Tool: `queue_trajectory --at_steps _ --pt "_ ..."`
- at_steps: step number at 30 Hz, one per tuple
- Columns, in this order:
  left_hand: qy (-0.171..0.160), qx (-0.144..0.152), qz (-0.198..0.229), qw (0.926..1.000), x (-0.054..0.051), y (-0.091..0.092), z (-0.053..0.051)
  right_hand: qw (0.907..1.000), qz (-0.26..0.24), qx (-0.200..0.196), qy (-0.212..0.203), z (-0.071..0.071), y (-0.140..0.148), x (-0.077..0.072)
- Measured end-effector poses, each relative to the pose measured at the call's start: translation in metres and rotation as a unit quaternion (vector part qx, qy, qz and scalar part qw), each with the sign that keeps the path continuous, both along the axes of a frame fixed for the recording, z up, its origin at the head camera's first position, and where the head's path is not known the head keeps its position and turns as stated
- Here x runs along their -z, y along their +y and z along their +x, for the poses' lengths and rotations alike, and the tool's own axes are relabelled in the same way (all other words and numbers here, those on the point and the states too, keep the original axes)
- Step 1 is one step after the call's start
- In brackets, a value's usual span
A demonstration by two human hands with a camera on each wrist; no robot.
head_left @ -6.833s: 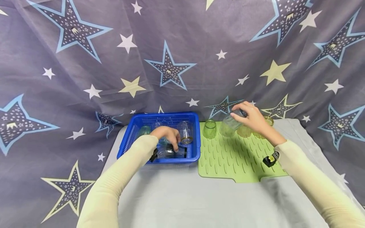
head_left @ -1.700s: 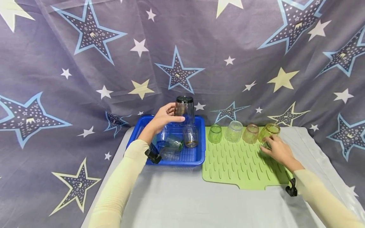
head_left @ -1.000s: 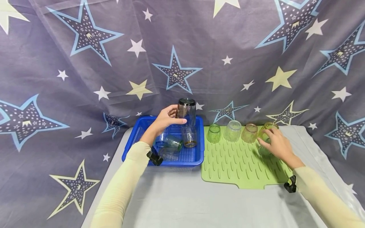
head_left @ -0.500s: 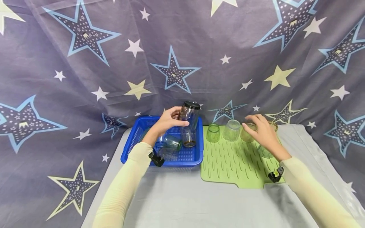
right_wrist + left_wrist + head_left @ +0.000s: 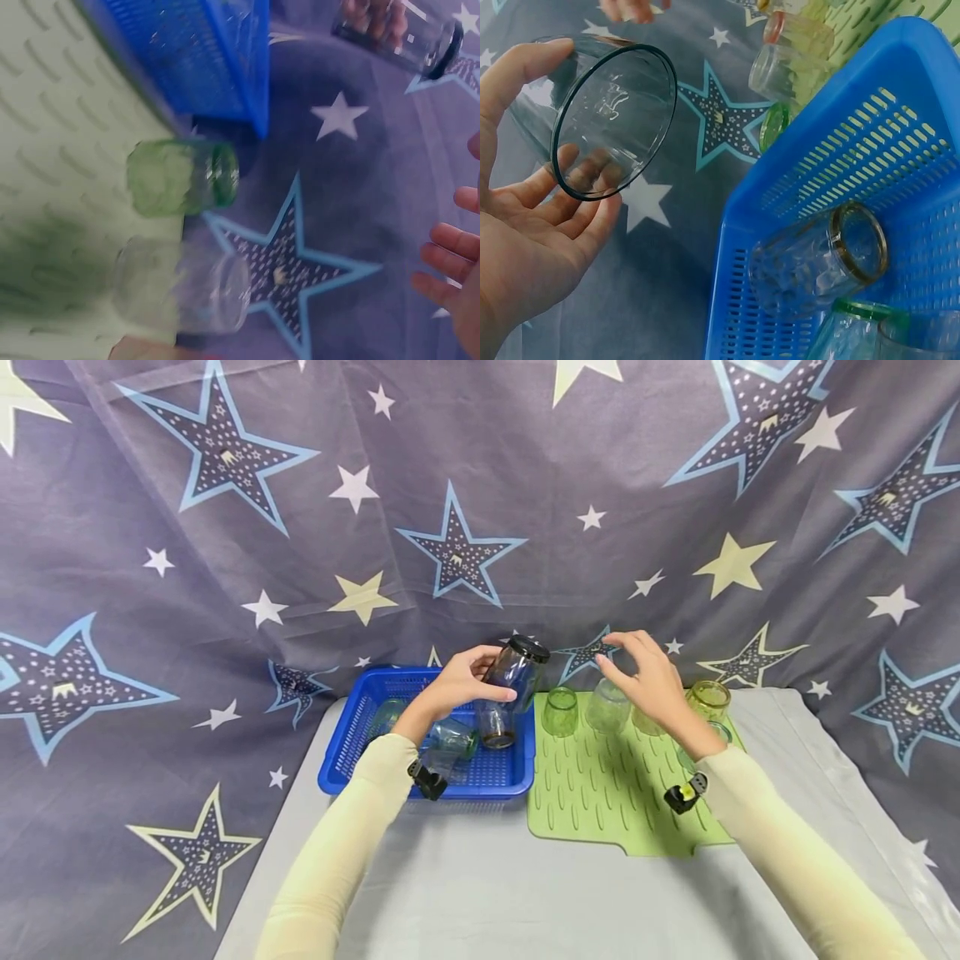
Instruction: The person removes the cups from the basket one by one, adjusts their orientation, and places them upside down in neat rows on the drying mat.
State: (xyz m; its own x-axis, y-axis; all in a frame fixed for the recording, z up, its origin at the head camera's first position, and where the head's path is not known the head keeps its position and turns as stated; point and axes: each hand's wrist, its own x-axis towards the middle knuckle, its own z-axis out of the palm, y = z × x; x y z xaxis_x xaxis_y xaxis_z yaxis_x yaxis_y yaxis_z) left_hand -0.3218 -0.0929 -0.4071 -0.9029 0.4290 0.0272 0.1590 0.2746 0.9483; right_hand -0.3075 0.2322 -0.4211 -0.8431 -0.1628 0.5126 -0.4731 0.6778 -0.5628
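Star-printed cloth (image 5: 480,460) backs a pale-covered table (image 5: 480,885) bearing a green drying mat (image 5: 585,789) and blue perforated basket (image 5: 487,792). Over the basket, the left hand (image 5: 459,683) grips a tilted, dark-rimmed glass tumbler (image 5: 519,670); the right hand (image 5: 651,683), fingers parted, holds nothing. Seemingly a handover: the right should now close round the tumbler.

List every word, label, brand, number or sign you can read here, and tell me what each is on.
None: no word, label, brand or number is readable in any view.
Cloth backdrop: printed stars, some with small crown-like shapes; no lettering visible.
Dark glass in the left hand, blue basket, green mat: no lettering visible.
Black wrist devices: any markings are too small to read.
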Motion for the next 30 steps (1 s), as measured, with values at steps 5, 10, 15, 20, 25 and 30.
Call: queue_trajectory --at_steps 5,10,15,20,25,30 --pt "0.001 0.006 -0.002 1.0000 0.001 0.009 -0.002 0.9994 -0.003 -0.031 0.018 -0.005 -0.022 -0.016" --pt "0.006 0.012 0.001 0.9999 0.001 0.017 -0.005 0.9978 0.000 -0.059 0.030 -0.009 -0.044 -0.032" --pt "0.008 0.018 -0.001 0.9998 0.001 0.024 -0.006 0.9963 0.018 -0.082 0.022 -0.010 -0.060 -0.042" --pt "0.006 0.017 -0.002 0.9998 0.001 0.028 -0.007 0.9941 0.034 -0.103 0.000 -0.011 -0.070 -0.046" --pt "0.006 0.025 0.009 0.9996 0.002 0.032 -0.007 0.9927 0.045 -0.112 -0.009 -0.012 -0.075 -0.046" --pt "0.007 0.021 0.014 0.9997 0.003 0.036 -0.007 0.9921 0.053 -0.113 -0.012 -0.014 -0.076 -0.043"
